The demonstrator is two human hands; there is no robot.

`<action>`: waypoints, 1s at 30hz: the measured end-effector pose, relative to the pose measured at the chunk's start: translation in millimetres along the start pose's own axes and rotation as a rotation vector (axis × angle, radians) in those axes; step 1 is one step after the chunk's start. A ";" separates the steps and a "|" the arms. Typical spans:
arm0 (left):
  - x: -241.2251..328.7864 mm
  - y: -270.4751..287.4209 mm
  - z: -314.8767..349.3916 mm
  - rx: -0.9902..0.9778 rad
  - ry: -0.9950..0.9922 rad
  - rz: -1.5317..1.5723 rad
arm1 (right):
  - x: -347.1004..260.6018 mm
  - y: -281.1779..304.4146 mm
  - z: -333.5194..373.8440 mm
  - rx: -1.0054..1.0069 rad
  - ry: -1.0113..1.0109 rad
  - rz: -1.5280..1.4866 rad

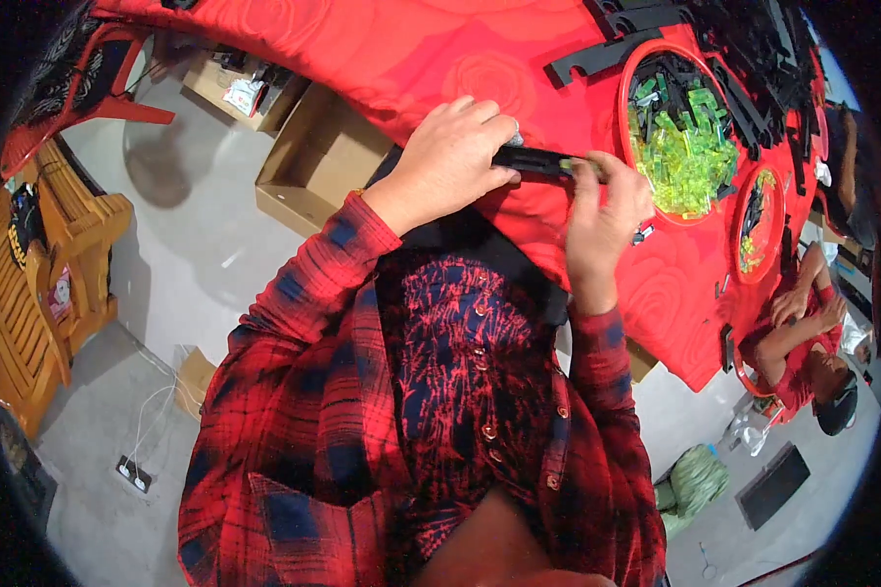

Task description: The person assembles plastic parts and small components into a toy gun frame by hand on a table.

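A narrow black plastic bar (536, 161) is held out over the near edge of the red-covered table. My left hand (455, 152) is closed around its left end, fingers wrapped over the top and thumb beneath. At the bar's right end, my right hand (605, 210) pinches a small yellow-green translucent piece (568, 166) against it. Fingertips hide part of that piece. Just right of my right hand stands a red-rimmed round basket (625, 115), filled with yellow-green translucent pieces (685, 161) and black pieces (661, 83).
Long black plastic parts (612, 57) are heaped at the far right. A smaller red basket (740, 220) with similar pieces stands farther right, and a seated person (798, 338) is beyond it. On the floor at left are an open cardboard box (284, 201) and wooden furniture (29, 284).
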State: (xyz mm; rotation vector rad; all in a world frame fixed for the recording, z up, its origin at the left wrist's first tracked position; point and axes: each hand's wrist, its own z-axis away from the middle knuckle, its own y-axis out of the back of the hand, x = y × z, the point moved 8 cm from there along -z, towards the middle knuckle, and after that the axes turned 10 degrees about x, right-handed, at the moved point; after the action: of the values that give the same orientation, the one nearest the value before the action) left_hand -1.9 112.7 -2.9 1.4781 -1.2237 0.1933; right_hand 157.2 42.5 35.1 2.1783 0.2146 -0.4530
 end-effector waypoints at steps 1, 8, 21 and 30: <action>-0.5 0.6 0.7 0.004 -0.001 -0.004 | 3.0 5.0 -3.8 0.002 0.004 -0.004; 4.6 1.0 6.5 -0.084 0.151 0.156 | 94.3 56.2 -46.4 0.110 -0.214 0.073; 31.1 2.3 17.1 -0.158 0.318 0.328 | 48.5 45.1 -27.8 0.018 -0.198 0.008; 42.8 -4.3 17.4 -0.244 0.335 0.500 | 51.5 27.9 3.2 -0.152 -0.675 -0.404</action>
State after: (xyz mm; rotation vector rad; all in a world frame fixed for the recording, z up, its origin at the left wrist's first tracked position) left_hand 11.7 73.8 18.4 0.8674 -1.2674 0.5819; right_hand 212.3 22.7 33.5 1.7168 0.2987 -1.3177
